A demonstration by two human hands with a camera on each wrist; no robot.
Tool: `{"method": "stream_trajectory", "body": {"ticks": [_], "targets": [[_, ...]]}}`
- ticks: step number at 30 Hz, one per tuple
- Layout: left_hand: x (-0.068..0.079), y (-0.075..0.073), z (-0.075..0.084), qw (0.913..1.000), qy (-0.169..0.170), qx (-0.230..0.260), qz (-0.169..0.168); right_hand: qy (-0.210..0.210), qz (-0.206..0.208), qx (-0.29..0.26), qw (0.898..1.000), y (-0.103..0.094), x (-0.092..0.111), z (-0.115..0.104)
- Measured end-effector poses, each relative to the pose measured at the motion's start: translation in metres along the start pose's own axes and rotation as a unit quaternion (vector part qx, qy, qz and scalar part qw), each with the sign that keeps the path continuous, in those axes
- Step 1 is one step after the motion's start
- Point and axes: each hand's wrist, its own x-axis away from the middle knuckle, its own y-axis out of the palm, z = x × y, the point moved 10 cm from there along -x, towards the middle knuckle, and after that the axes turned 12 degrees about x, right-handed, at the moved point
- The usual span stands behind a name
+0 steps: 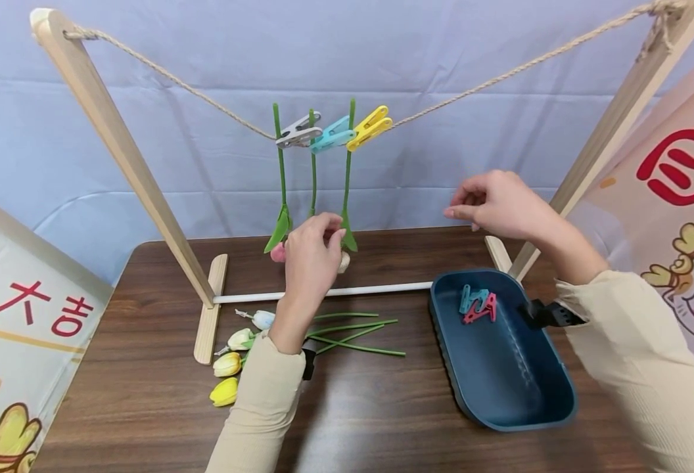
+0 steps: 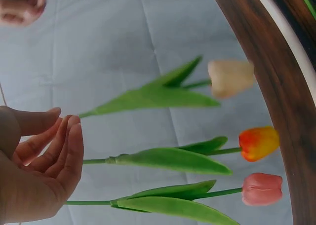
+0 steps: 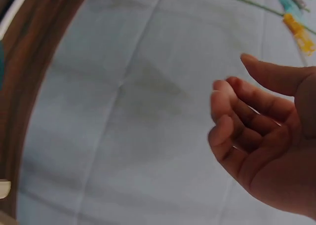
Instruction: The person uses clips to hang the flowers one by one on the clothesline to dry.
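Three artificial tulips hang heads down from a rope (image 1: 175,80), their green stems held by a grey clothespin (image 1: 298,130), a blue clothespin (image 1: 332,135) and a yellow clothespin (image 1: 369,128). Their heads show in the left wrist view: a cream tulip (image 2: 231,78), an orange tulip (image 2: 259,143) and a pink tulip (image 2: 262,189). My left hand (image 1: 313,256) is in front of these flowers with loosely bent fingers, its fingertips overlapping the cream tulip's stem in the left wrist view. Off to the right, my right hand (image 1: 495,203) hovers above the bin with relaxed fingers, holding nothing.
Several tulips, including a yellow tulip (image 1: 225,391), lie on the wooden table (image 1: 146,368) beneath my left forearm. A dark blue bin (image 1: 503,420) at right holds blue and red clothespins (image 1: 478,304). Wooden posts (image 1: 123,154) and a white rod (image 1: 382,289) form the rope's stand.
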Motion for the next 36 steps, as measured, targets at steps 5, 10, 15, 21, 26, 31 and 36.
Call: {"method": "stream_trajectory", "body": {"ticks": [5,10,15,21,26,31,36], "targets": [[0.003,-0.001,-0.003,0.9999,-0.004,-0.014,0.000,-0.015,-0.090,0.003,0.996,0.035,0.005,0.020],[0.005,-0.002,-0.007,0.9996,-0.011,-0.025,-0.002,-0.024,-0.139,-0.011,0.990,0.063,0.011,0.040],[0.008,-0.002,-0.011,0.9995,-0.011,-0.029,-0.005,-0.012,-0.158,-0.024,0.987,0.088,0.017,0.060],[0.011,-0.001,-0.015,0.9993,-0.012,-0.035,-0.009,0.008,-0.178,-0.038,0.983,0.121,0.026,0.086],[0.013,-0.003,-0.018,0.9989,-0.012,-0.044,-0.009,0.020,-0.182,-0.038,0.982,0.145,0.035,0.104],[0.015,-0.003,-0.022,0.9988,-0.011,-0.046,-0.011,0.035,-0.184,-0.029,0.982,0.164,0.043,0.121],[0.017,-0.002,-0.027,0.9989,-0.020,-0.038,-0.019,0.048,-0.176,-0.023,0.983,0.176,0.049,0.133]]}}
